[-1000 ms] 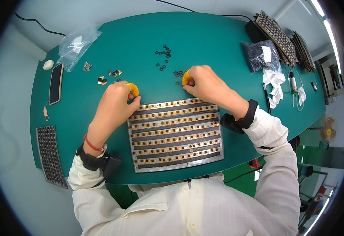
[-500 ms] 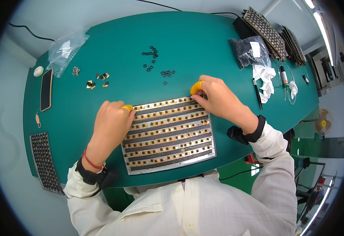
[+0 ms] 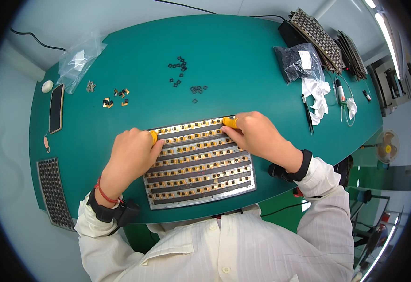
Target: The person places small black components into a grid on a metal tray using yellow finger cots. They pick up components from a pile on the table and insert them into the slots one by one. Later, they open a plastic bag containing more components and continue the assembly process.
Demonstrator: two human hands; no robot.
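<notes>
In front of me lies a flat metal tray (image 3: 205, 199) carrying several rows of small gold parts with black squares on them, with dark strips between the rows. My left hand (image 3: 136, 151) is at its upper left corner, fingers curled, thumb and forefinger close together at the ends of the top rows. My right hand (image 3: 258, 137) bends over the upper right part, its thumb and forefinger brought together at the top rows. Yellow finger covers are on both forefingers. Whatever is between the fingertips of either hand is too small or hidden.
Beyond the tray lie loose black square frames (image 3: 197, 89) and gold parts (image 3: 107, 102). A phone (image 3: 55, 108), plastic bag (image 3: 80, 58) and second tray (image 3: 55, 192) are left. Tweezers (image 3: 308, 114), crumpled tissue (image 3: 316, 91), a bag of black parts (image 3: 299, 63) and stacked trays (image 3: 316, 35) are right.
My right hand has come nearer and slightly left, from the tray's far edge onto its upper rows. My left hand has shifted slightly nearer at the upper left corner.
</notes>
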